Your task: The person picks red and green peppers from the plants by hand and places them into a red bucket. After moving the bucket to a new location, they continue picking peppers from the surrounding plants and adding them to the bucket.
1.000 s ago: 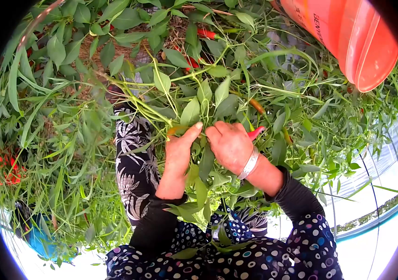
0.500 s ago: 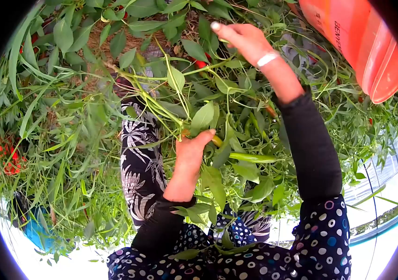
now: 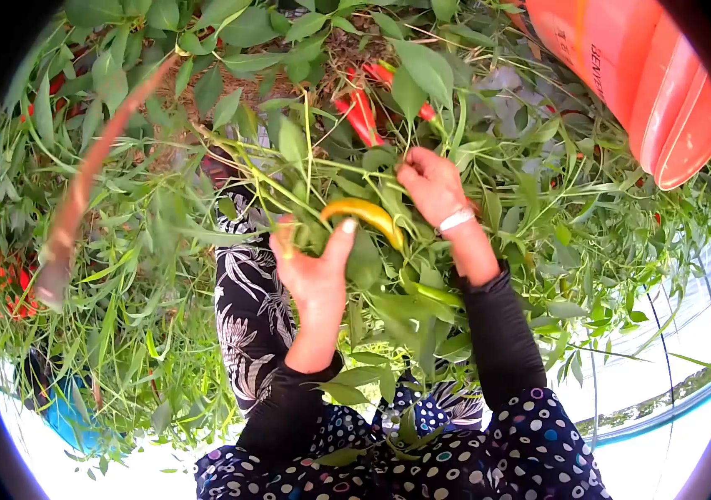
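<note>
A curved yellow chili pepper point(image 3: 361, 210) hangs among the leaves in the middle of the view. My left hand point(image 3: 315, 271) is just below it, thumb and fingers apart around leaves and stems, the thumb tip close to the pepper's underside. To the right, my right hand point(image 3: 433, 190) has its fingers closed at the end of a thin green branch point(image 3: 360, 169). Red chili peppers point(image 3: 361, 115) hang above my right hand. A light green pepper point(image 3: 439, 294) lies below it, partly covered by leaves.
A large red plastic container point(image 3: 622, 75) stands at the upper right. A blurred, long reddish-brown shape point(image 3: 93, 179) crosses the left side. Further left are a pile of red peppers point(image 3: 14, 287) and a blue object point(image 3: 72, 417). Dense pepper plants surround my patterned trouser leg point(image 3: 243, 308).
My right hand has come down and left to the branch. My left hand has loosened and shifted slightly left, uncovering the yellow pepper. The blurred reddish-brown shape has appeared at left.
</note>
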A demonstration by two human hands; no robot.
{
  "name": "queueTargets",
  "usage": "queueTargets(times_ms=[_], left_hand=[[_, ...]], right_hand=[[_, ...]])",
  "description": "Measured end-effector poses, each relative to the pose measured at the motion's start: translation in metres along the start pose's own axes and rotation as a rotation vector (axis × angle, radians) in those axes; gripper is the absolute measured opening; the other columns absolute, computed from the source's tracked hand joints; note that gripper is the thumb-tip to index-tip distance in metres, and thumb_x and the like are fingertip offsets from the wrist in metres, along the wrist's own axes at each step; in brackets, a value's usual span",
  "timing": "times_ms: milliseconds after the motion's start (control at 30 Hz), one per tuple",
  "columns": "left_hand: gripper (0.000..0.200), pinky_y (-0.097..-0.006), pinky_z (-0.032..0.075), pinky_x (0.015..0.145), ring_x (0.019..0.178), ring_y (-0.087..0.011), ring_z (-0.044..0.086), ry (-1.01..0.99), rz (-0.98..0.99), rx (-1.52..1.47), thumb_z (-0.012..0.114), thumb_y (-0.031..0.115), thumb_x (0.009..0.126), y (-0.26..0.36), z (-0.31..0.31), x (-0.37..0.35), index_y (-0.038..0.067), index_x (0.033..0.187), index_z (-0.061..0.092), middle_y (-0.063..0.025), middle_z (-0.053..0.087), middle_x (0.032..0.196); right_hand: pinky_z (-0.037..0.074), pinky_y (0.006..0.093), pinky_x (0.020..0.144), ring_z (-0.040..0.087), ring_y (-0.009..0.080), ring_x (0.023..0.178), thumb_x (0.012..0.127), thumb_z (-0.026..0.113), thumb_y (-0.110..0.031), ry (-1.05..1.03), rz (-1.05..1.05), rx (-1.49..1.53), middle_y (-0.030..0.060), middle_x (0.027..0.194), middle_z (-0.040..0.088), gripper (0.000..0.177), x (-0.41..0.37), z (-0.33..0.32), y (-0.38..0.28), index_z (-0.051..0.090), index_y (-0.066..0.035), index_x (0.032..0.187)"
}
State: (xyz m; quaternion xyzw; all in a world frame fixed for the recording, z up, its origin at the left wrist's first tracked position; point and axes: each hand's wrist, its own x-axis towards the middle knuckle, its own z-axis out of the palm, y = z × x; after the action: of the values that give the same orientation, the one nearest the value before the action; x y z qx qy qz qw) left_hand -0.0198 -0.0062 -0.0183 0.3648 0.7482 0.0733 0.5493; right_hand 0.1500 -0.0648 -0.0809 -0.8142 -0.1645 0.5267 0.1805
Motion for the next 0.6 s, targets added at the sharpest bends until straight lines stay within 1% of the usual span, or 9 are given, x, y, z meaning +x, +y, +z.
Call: queueTargets(times_ms=[67,200,233,267,333,400,433,500,600], left_hand=[[0.066,-0.0367,0.038,0.089,0.099,-0.0301,0.049,0.100,0.266,0.191,0.080,0.020,0.063,-0.002,-0.006,0.006,-0.006,0.113,0.045,-0.0162,0.050,0.106],[0.032,-0.0361,0.040,0.085,0.092,-0.0276,0.050,0.063,0.543,0.291,0.076,0.008,0.065,0.028,-0.003,0.010,0.000,0.085,0.051,-0.0153,0.051,0.097],[0.029,-0.0347,0.041,0.081,0.088,-0.0266,0.051,0.014,0.535,0.329,0.075,0.007,0.066,0.030,-0.002,0.010,0.000,0.085,0.053,-0.0145,0.051,0.094],[0.027,-0.0334,0.043,0.077,0.083,-0.0257,0.052,-0.035,0.523,0.370,0.074,0.005,0.066,0.030,-0.001,0.007,0.001,0.084,0.056,-0.0138,0.052,0.091],[0.037,-0.0333,0.045,0.078,0.089,-0.0293,0.056,-0.157,0.530,0.444,0.066,0.002,0.068,0.028,0.008,0.009,0.003,0.105,0.059,-0.0144,0.057,0.095],[0.044,-0.0374,0.046,0.080,0.096,-0.0335,0.055,-0.288,0.395,0.589,0.061,0.003,0.069,0.027,0.005,0.009,0.006,0.112,0.056,-0.0177,0.056,0.102],[0.044,-0.0374,0.046,0.080,0.096,-0.0335,0.055,-0.290,0.396,0.592,0.061,0.003,0.069,0.024,0.004,0.011,0.006,0.112,0.056,-0.0177,0.056,0.102],[0.047,-0.0399,0.048,0.077,0.094,-0.0358,0.054,-0.492,0.479,0.784,0.059,0.005,0.068,0.017,-0.003,0.012,0.010,0.115,0.053,-0.0195,0.055,0.103],[0.045,-0.0412,0.049,0.074,0.092,-0.0361,0.055,-0.489,0.490,0.853,0.059,0.008,0.068,0.020,-0.002,0.006,0.011,0.113,0.051,-0.0196,0.056,0.100]], right_hand=[[0.047,0.0399,0.062,0.058,0.0375,0.067,0.074,0.058,-0.014,0.084,0.009,0.038,0.0198,0.070,0.059,0.015,-0.022,0.013,0.006,0.057,-0.001,0.079],[0.045,0.0320,0.050,0.057,0.0236,0.051,0.073,0.059,-0.006,0.146,-0.047,0.215,0.0134,0.063,0.057,0.010,-0.060,0.022,-0.005,0.055,-0.003,0.081],[0.043,0.0276,0.047,0.054,0.0144,0.049,0.074,0.060,-0.005,0.133,0.003,0.236,0.0082,0.060,0.056,0.011,-0.067,0.025,-0.005,0.054,-0.003,0.083],[0.041,0.0258,0.046,0.050,0.0110,0.047,0.074,0.061,-0.005,0.089,0.031,0.360,0.0045,0.060,0.055,0.012,-0.076,0.026,-0.007,0.054,-0.003,0.084],[0.040,0.0240,0.047,0.047,0.0099,0.048,0.074,0.063,-0.005,0.046,0.007,0.493,0.0026,0.060,0.054,0.015,-0.081,0.034,0.002,0.054,-0.003,0.085],[0.040,0.0232,0.047,0.047,0.0093,0.050,0.074,0.064,-0.004,0.052,-0.073,0.432,0.0031,0.064,0.055,0.016,-0.085,0.032,0.004,0.054,-0.003,0.086],[0.039,0.0224,0.047,0.048,0.0087,0.052,0.074,0.064,-0.004,0.062,-0.153,0.365,0.0035,0.068,0.056,0.017,-0.086,0.031,0.004,0.054,-0.003,0.087],[0.039,0.0218,0.048,0.048,0.0080,0.055,0.074,0.064,-0.003,0.051,-0.166,0.405,0.0042,0.074,0.057,0.017,-0.085,0.032,0.006,0.055,-0.002,0.088],[0.039,0.0208,0.050,0.047,0.0082,0.059,0.074,0.062,0.000,0.037,-0.189,0.418,0.0056,0.089,0.058,0.015,-0.086,0.027,0.004,0.056,-0.001,0.088]])
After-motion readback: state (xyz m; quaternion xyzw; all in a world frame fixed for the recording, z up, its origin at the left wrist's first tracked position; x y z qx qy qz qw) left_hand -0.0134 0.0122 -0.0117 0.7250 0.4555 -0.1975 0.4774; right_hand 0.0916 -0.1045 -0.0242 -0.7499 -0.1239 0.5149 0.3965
